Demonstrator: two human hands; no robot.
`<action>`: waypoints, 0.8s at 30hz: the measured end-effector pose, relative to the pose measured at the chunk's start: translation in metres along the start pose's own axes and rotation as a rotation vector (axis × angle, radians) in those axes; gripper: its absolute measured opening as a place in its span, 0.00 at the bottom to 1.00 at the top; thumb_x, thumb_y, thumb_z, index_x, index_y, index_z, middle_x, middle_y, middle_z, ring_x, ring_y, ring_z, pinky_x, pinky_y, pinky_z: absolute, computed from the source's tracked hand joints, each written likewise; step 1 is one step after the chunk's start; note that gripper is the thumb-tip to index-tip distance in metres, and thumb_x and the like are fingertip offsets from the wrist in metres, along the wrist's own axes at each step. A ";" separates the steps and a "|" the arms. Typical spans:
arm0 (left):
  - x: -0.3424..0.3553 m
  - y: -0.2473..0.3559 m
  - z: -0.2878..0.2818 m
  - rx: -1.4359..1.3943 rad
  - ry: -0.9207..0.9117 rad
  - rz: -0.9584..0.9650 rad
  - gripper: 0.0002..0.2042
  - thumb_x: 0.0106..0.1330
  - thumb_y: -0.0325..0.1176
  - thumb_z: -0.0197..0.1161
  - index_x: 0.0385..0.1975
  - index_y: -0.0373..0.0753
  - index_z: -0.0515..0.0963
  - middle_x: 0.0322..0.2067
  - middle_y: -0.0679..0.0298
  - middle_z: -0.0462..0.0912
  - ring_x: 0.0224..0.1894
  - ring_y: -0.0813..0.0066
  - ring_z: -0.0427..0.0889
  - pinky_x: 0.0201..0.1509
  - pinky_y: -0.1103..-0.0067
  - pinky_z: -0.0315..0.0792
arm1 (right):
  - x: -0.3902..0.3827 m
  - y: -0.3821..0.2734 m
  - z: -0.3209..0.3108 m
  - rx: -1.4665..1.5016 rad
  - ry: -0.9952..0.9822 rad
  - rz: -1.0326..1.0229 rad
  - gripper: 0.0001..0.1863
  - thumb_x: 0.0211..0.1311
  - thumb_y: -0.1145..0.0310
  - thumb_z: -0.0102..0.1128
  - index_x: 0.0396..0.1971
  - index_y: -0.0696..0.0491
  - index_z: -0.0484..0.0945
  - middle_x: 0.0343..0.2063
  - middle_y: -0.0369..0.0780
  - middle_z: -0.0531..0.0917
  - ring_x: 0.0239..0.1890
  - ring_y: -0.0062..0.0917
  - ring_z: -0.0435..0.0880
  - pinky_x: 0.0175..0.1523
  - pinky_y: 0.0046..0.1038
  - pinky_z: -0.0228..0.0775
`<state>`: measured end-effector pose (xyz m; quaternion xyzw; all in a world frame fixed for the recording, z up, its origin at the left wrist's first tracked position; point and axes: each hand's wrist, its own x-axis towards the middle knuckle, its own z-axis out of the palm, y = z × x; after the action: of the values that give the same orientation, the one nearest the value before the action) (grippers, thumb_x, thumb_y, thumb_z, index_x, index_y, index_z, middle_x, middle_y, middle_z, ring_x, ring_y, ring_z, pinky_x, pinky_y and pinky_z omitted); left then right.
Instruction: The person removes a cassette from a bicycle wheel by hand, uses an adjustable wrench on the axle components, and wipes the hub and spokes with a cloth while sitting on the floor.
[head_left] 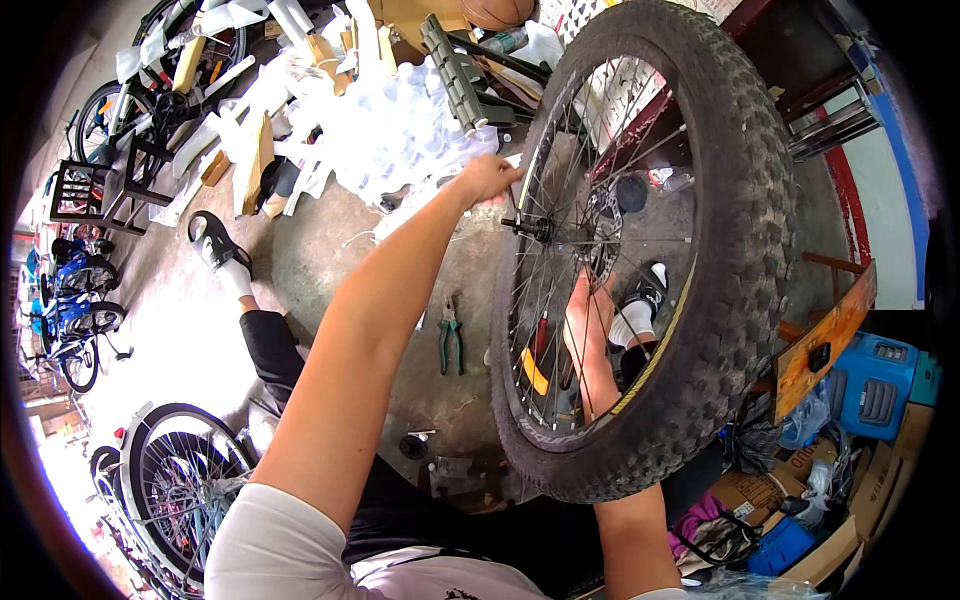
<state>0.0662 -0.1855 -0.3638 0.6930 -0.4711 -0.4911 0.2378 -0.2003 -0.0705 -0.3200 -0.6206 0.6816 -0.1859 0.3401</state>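
A large bicycle wheel [740, 210] with a thick knobby tyre stands upright in front of me, to the right of centre. Its spokes run to a black hub [540, 229] with an axle end sticking out to the left, and a disc brake rotor [604, 235] sits on the hub's other side. My left hand [488, 180] is at the wheel's far left edge, fingers curled in and tips by the rim; what they pinch is hidden. Seen through the spokes, my right hand [588, 318] is closed at the hub, just under the rotor, its forearm passing behind the tyre.
Green-handled pliers [451, 338] and a red-handled screwdriver [541, 335] lie on the concrete floor. Beyond are heaped white plastic wrap [400, 120] and cardboard. Bicycles [185, 470] stand at left, near a dark chair [110, 190]. A blue case [872, 385] and boxes are at right.
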 end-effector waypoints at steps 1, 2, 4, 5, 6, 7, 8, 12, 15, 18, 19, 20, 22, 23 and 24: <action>-0.007 -0.011 0.006 0.001 -0.072 -0.095 0.21 0.70 0.51 0.58 0.45 0.38 0.83 0.22 0.65 0.82 0.19 0.80 0.79 0.22 0.79 0.74 | 0.002 0.005 0.001 0.004 -0.019 0.005 0.21 0.75 0.57 0.43 0.50 0.62 0.65 0.32 0.62 0.80 0.38 0.60 0.79 0.41 0.51 0.68; -0.014 -0.024 0.016 -0.023 -0.063 -0.141 0.22 0.70 0.53 0.57 0.43 0.39 0.84 0.21 0.64 0.82 0.19 0.79 0.78 0.22 0.79 0.74 | 0.003 0.010 0.000 0.010 -0.035 0.011 0.22 0.75 0.55 0.43 0.51 0.62 0.63 0.31 0.64 0.80 0.39 0.61 0.80 0.41 0.52 0.68; -0.036 -0.045 0.034 -0.032 -0.063 -0.219 0.24 0.70 0.55 0.54 0.37 0.40 0.86 0.21 0.62 0.82 0.19 0.78 0.78 0.23 0.78 0.74 | 0.005 0.017 0.002 -0.069 -0.014 -0.076 0.22 0.75 0.55 0.43 0.49 0.62 0.63 0.32 0.64 0.80 0.38 0.61 0.79 0.41 0.52 0.69; -0.051 -0.051 0.043 -0.016 -0.072 -0.245 0.25 0.71 0.56 0.53 0.33 0.40 0.86 0.21 0.61 0.82 0.20 0.77 0.79 0.24 0.77 0.74 | 0.005 0.018 0.000 -0.096 -0.003 -0.103 0.21 0.75 0.55 0.43 0.49 0.62 0.63 0.32 0.64 0.80 0.38 0.62 0.79 0.41 0.52 0.69; -0.068 -0.055 0.052 0.074 0.018 -0.160 0.28 0.70 0.59 0.50 0.32 0.41 0.87 0.19 0.58 0.80 0.22 0.75 0.81 0.28 0.77 0.76 | 0.003 0.007 -0.006 -0.043 0.030 -0.077 0.21 0.75 0.55 0.44 0.48 0.62 0.63 0.32 0.63 0.80 0.38 0.61 0.79 0.41 0.52 0.69; -0.087 -0.059 0.065 0.160 0.106 -0.074 0.30 0.69 0.62 0.46 0.31 0.42 0.87 0.17 0.56 0.78 0.23 0.72 0.83 0.32 0.76 0.77 | 0.000 -0.002 -0.012 0.005 0.063 -0.051 0.21 0.75 0.56 0.44 0.47 0.62 0.64 0.33 0.63 0.80 0.38 0.61 0.79 0.41 0.53 0.69; -0.108 -0.056 0.076 0.073 0.107 -0.150 0.32 0.69 0.64 0.47 0.29 0.40 0.86 0.17 0.56 0.78 0.24 0.72 0.83 0.30 0.76 0.76 | 0.000 -0.006 -0.019 -0.001 0.072 -0.044 0.21 0.75 0.56 0.44 0.47 0.62 0.64 0.33 0.63 0.80 0.38 0.61 0.79 0.41 0.53 0.69; -0.209 -0.034 0.080 -0.724 -0.005 -0.366 0.27 0.72 0.62 0.50 0.27 0.40 0.73 0.21 0.64 0.76 0.19 0.79 0.71 0.22 0.81 0.64 | -0.007 -0.024 -0.012 -0.001 -0.070 0.112 0.43 0.74 0.46 0.40 0.63 0.77 0.55 0.53 0.68 0.73 0.58 0.59 0.72 0.64 0.43 0.61; -0.246 -0.032 0.110 -0.732 0.073 -0.352 0.21 0.73 0.54 0.55 0.27 0.41 0.72 0.19 0.68 0.72 0.16 0.81 0.64 0.19 0.79 0.59 | 0.006 0.013 -0.003 -0.095 0.161 -0.094 0.37 0.75 0.49 0.40 0.60 0.73 0.61 0.42 0.68 0.79 0.48 0.61 0.78 0.54 0.47 0.69; -0.280 -0.103 0.134 -0.407 0.171 -0.331 0.21 0.69 0.51 0.58 0.29 0.36 0.76 0.24 0.58 0.81 0.24 0.67 0.79 0.29 0.69 0.71 | 0.008 0.012 -0.001 -0.039 0.143 -0.085 0.33 0.74 0.50 0.41 0.59 0.69 0.68 0.46 0.66 0.78 0.52 0.58 0.77 0.58 0.47 0.67; -0.291 -0.139 0.147 -0.192 0.262 -0.321 0.20 0.68 0.52 0.58 0.31 0.36 0.77 0.27 0.53 0.83 0.30 0.58 0.82 0.34 0.65 0.73 | 0.012 0.019 0.003 -0.021 0.130 -0.144 0.33 0.74 0.50 0.42 0.63 0.66 0.63 0.47 0.64 0.79 0.54 0.58 0.75 0.59 0.47 0.66; -0.303 -0.173 0.156 0.021 0.345 -0.314 0.20 0.68 0.52 0.58 0.33 0.37 0.78 0.30 0.49 0.84 0.36 0.49 0.84 0.39 0.60 0.75 | 0.012 0.016 0.004 0.004 0.087 -0.104 0.34 0.74 0.50 0.42 0.64 0.65 0.62 0.47 0.63 0.79 0.54 0.58 0.75 0.60 0.46 0.65; -0.319 -0.211 0.164 0.185 0.282 -0.541 0.19 0.67 0.52 0.57 0.38 0.40 0.79 0.37 0.45 0.84 0.43 0.40 0.81 0.46 0.54 0.74 | 0.009 0.014 0.006 0.032 0.083 -0.007 0.33 0.74 0.51 0.42 0.64 0.66 0.62 0.51 0.62 0.77 0.56 0.58 0.74 0.63 0.44 0.62; -0.326 -0.230 0.168 0.178 0.284 -0.546 0.19 0.67 0.52 0.57 0.38 0.40 0.79 0.37 0.45 0.84 0.43 0.40 0.81 0.46 0.54 0.74 | 0.009 0.015 0.009 0.027 0.077 -0.012 0.33 0.74 0.51 0.42 0.64 0.66 0.62 0.51 0.62 0.77 0.56 0.58 0.74 0.63 0.44 0.62; -0.335 -0.249 0.172 0.213 0.317 -0.569 0.18 0.67 0.51 0.57 0.39 0.40 0.79 0.37 0.45 0.84 0.43 0.41 0.82 0.46 0.53 0.74 | 0.012 0.019 0.011 -0.002 0.038 0.041 0.34 0.74 0.51 0.42 0.64 0.67 0.61 0.53 0.62 0.75 0.57 0.57 0.73 0.64 0.44 0.61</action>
<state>-0.0093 0.2445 -0.4778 0.8854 -0.2645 -0.3720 0.0880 -0.2068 -0.0767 -0.3434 -0.6032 0.7007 -0.1899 0.3303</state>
